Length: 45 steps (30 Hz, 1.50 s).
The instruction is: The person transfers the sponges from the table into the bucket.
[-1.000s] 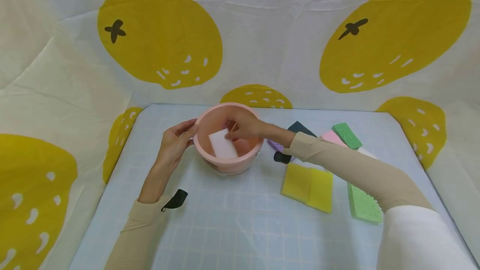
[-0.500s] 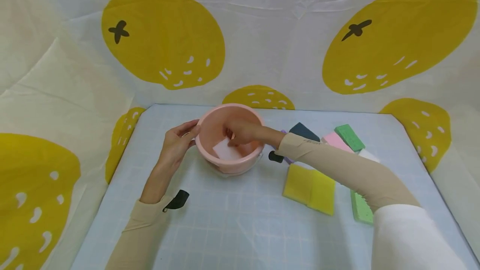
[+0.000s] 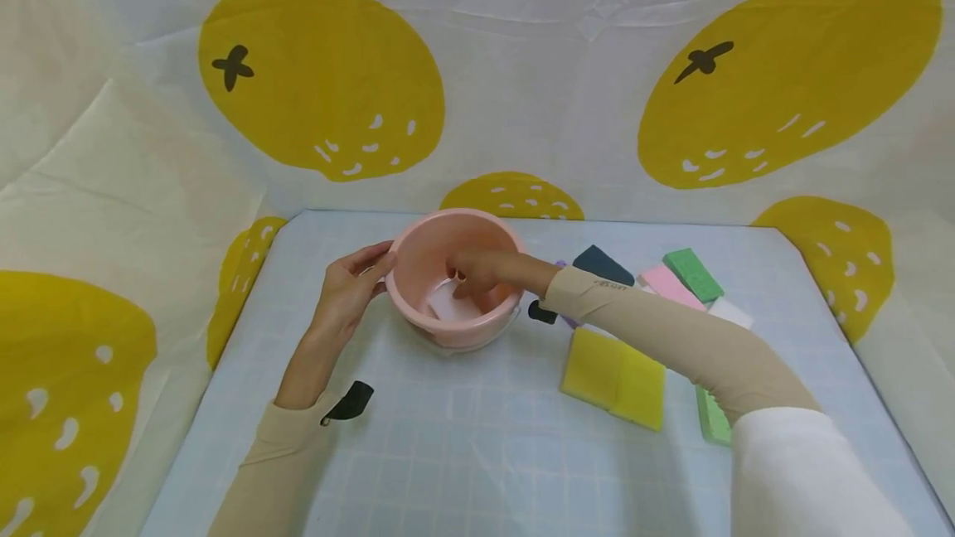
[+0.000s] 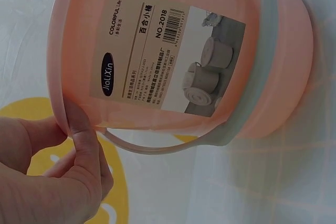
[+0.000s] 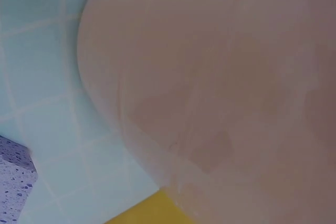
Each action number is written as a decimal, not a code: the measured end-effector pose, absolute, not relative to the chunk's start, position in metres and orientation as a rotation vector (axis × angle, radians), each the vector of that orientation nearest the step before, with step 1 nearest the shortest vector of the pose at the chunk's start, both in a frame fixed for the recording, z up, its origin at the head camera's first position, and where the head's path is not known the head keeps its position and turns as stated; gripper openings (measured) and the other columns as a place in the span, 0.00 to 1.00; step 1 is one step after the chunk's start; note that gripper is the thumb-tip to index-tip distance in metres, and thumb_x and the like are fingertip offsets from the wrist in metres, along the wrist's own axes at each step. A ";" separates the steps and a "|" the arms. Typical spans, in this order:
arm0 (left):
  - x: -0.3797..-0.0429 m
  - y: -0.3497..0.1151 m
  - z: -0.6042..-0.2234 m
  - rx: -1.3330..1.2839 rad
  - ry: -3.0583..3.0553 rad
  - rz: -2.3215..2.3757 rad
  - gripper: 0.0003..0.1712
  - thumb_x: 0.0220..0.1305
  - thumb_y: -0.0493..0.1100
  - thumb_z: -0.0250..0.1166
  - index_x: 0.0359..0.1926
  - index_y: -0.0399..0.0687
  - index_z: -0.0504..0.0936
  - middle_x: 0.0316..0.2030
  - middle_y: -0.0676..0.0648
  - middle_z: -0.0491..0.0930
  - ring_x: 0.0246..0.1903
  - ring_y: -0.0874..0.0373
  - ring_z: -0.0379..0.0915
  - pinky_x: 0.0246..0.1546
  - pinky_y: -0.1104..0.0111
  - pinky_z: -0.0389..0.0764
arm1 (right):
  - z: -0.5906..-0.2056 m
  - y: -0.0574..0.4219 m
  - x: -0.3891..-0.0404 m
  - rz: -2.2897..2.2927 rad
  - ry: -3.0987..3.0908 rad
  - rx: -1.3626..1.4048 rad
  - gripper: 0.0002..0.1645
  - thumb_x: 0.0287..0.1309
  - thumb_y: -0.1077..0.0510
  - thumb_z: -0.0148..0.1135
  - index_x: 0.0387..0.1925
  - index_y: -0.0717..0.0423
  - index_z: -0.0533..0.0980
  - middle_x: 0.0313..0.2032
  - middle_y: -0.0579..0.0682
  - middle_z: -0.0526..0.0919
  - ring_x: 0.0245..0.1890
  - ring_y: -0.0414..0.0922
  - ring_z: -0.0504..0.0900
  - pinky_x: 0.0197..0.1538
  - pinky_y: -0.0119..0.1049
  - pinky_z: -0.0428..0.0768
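Observation:
A pink bucket [image 3: 458, 334] stands upright on the table. My left hand [image 3: 346, 292] pinches its left rim between thumb and fingers, seen close in the left wrist view, where a printed label [image 4: 163, 51] shows on the wall beside the looped handle [image 4: 157, 149]. My right hand [image 3: 481, 270] reaches down inside the bucket, fingers curled at the edge of a white sponge [image 3: 448, 305] low in it. The fingertips are partly hidden. In the right wrist view the blurred bucket wall [image 5: 210, 77] fills most of the picture.
Right of the bucket lie two yellow sponges [image 3: 615, 378] side by side, a dark sponge [image 3: 603, 264], a pink one [image 3: 671, 284], a green one [image 3: 694, 273], a white one [image 3: 731, 312] and a light green one [image 3: 714, 417]. A purple sponge [image 5: 16, 182] is partly covered by my right arm.
My right hand has lowered the white sponge deeper into the bucket. The left hand keeps its hold on the rim.

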<state>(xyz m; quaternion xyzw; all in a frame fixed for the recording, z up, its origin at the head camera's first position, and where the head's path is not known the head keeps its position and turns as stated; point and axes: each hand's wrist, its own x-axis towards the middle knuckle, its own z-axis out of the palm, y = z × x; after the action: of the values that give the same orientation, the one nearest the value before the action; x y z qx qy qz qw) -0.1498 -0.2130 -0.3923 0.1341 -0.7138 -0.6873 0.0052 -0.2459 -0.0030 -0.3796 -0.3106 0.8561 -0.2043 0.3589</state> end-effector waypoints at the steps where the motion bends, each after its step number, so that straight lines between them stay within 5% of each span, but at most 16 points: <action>1: -0.150 -0.213 -0.392 0.419 -2.235 -2.153 0.27 0.72 0.44 0.67 0.67 0.38 0.77 0.63 0.40 0.77 0.50 0.58 0.79 0.45 0.74 0.84 | -0.380 -0.003 -0.246 -0.538 2.212 -0.801 0.22 0.68 0.58 0.67 0.60 0.58 0.75 0.46 0.52 0.76 0.52 0.48 0.73 0.51 0.35 0.79; 9: -0.149 -0.212 -0.391 0.422 -2.242 -2.150 0.27 0.72 0.45 0.67 0.68 0.38 0.77 0.64 0.39 0.76 0.57 0.50 0.76 0.46 0.75 0.83 | -0.378 0.006 -0.251 -0.828 2.277 -1.047 0.20 0.68 0.62 0.67 0.60 0.61 0.78 0.48 0.55 0.82 0.51 0.50 0.75 0.54 0.37 0.80; 16: -0.150 -0.213 -0.394 0.438 -2.254 -2.140 0.28 0.72 0.45 0.67 0.68 0.38 0.77 0.63 0.40 0.76 0.53 0.55 0.77 0.46 0.75 0.83 | -0.376 0.017 -0.253 -1.021 2.303 -1.379 0.29 0.64 0.67 0.68 0.65 0.65 0.71 0.45 0.60 0.82 0.43 0.51 0.79 0.50 0.42 0.84; 27: -0.147 -0.212 -0.389 0.474 -2.283 -2.112 0.29 0.72 0.48 0.67 0.69 0.41 0.76 0.64 0.41 0.76 0.53 0.57 0.77 0.47 0.76 0.83 | -0.357 0.036 -0.254 -1.086 2.362 -1.282 0.16 0.66 0.63 0.67 0.52 0.66 0.79 0.46 0.55 0.84 0.45 0.48 0.82 0.51 0.36 0.84; 45: -0.147 -0.210 -0.391 0.439 -2.259 -2.125 0.28 0.73 0.45 0.66 0.68 0.38 0.76 0.64 0.39 0.75 0.51 0.59 0.78 0.46 0.75 0.84 | -0.339 0.090 -0.252 -1.272 2.382 -1.174 0.19 0.65 0.63 0.69 0.54 0.68 0.78 0.48 0.57 0.83 0.49 0.50 0.82 0.55 0.43 0.84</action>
<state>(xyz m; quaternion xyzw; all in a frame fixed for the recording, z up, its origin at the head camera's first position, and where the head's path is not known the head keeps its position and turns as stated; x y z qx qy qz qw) -0.1471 -0.2101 -0.3909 0.1400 -0.7212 -0.6785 0.0045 -0.2520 0.0901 -0.3387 -0.3968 0.8050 -0.4299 0.0984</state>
